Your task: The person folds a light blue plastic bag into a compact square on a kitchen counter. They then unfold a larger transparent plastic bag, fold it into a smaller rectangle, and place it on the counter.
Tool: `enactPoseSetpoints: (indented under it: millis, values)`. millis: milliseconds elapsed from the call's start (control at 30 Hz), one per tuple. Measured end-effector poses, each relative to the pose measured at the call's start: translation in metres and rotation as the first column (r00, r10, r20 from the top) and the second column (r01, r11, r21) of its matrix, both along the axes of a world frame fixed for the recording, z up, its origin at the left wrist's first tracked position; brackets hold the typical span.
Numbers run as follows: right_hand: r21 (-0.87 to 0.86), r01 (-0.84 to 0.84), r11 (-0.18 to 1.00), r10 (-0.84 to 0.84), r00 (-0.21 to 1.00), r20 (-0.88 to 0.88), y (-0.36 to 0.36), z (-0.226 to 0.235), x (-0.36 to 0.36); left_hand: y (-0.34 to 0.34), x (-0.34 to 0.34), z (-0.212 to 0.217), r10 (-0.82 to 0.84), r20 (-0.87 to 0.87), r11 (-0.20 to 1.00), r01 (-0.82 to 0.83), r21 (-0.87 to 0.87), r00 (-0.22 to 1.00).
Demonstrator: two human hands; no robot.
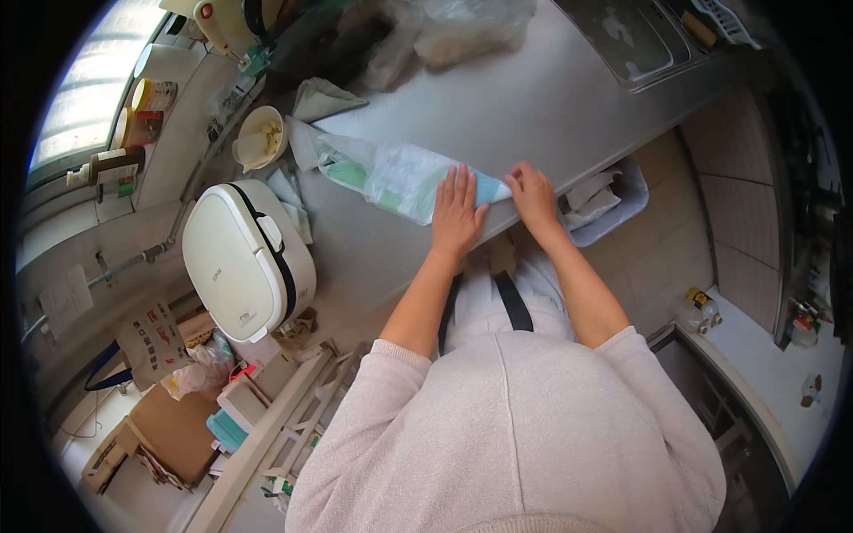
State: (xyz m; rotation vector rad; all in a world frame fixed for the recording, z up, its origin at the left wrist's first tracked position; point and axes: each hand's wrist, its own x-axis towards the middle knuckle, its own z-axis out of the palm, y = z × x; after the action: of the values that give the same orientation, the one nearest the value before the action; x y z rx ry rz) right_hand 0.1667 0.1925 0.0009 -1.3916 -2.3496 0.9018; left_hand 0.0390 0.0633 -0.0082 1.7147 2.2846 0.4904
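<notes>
A plastic bag (382, 173) in white, green and pale blue lies flattened on the metal countertop (533, 98), tapering toward its right end. My left hand (458, 206) rests flat on the bag near that end, fingers stretched out and pressing it down. At the right tip, close to the counter's front edge, my right hand (533, 197) pinches the bag's narrow end between bent fingers. A folded plastic piece (324, 99) lies behind the bag's left end.
Left of the bag are a white rice cooker (244, 266) and a bowl (259, 139) with pale pieces inside. Clear plastic bags (453, 35) lie at the back, with a sink (635, 44) to the right. A bin (609, 213) stands below the front edge.
</notes>
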Motion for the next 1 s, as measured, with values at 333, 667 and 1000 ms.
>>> enactPoseSetpoints:
  millis: [333,667,1000]
  values:
    - [0.296,-0.543,0.785,0.556,0.830,0.049,-0.047,0.018,0.016,0.000,0.000,-0.007,0.005,-0.040,1.000,-0.006,-0.012,0.999]
    - [0.182,-0.637,0.749,0.600,0.769,0.219,-0.033,0.004,0.035,-0.002,0.002,-0.005,0.041,0.002,0.999,-0.041,0.015,0.999]
    - [0.210,-0.614,0.761,0.573,0.787,0.227,-0.035,0.010,0.023,0.004,0.008,-0.012,0.091,-0.037,0.993,-0.088,0.076,0.995]
